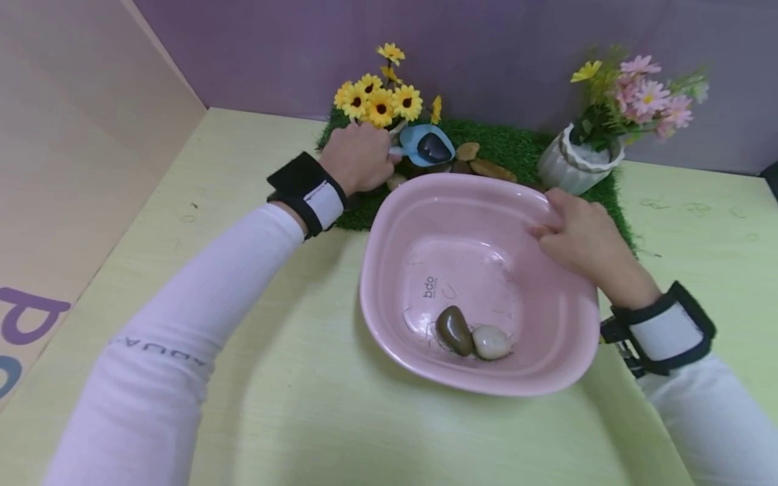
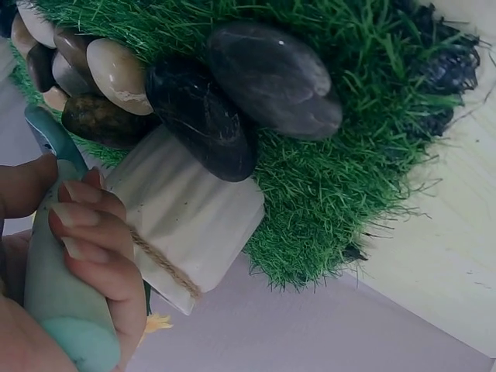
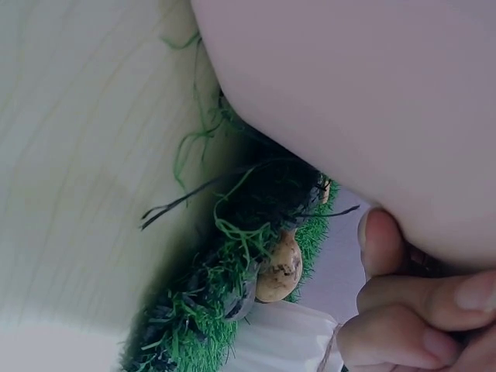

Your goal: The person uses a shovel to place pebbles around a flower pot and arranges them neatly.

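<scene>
My left hand grips the pale green handle of a small toy shovel. The shovel's light blue blade carries a dark stone, just beyond the basin's far rim. My right hand holds the right rim of a pink basin, thumb inside and fingers outside. The basin looks tilted, its far side over the turf's front edge. Inside it lie a brown stone and a whitish stone, side by side, with loose grass strands.
Green artificial turf lies along the wall, with brown stones and dark stones on it. A white pot of pink flowers stands at right. Yellow flowers rise behind my left hand, from another white pot.
</scene>
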Tool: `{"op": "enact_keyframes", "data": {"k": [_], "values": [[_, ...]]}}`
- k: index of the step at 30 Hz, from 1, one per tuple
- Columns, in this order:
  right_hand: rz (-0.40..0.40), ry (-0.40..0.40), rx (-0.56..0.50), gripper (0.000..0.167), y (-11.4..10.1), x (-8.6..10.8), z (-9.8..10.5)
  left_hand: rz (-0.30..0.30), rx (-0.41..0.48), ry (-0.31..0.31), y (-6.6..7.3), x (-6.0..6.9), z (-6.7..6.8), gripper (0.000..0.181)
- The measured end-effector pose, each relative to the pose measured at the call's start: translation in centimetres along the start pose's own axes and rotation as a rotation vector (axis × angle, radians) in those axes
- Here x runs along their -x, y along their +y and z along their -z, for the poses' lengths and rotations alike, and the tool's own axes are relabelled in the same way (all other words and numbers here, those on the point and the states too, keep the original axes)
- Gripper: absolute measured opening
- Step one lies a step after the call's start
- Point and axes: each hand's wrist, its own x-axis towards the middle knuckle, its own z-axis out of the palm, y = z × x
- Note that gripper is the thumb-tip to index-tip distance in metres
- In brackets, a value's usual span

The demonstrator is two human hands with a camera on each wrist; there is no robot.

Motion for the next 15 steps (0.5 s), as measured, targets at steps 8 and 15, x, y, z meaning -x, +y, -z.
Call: {"op": "enact_keyframes", "data": {"k": [8, 15], "values": [[0.002, -0.003, 0.0, 0.02, 0.03, 0.01, 0.03, -0.002, -0.025, 0.02, 0.27, -0.04, -0.01, 0.043], [0.0, -0.007, -0.004, 0.019, 0.07, 0.02, 0.03, 0.005, -0.076, 0.046, 0.65, -0.27, -0.06, 0.042]]}}
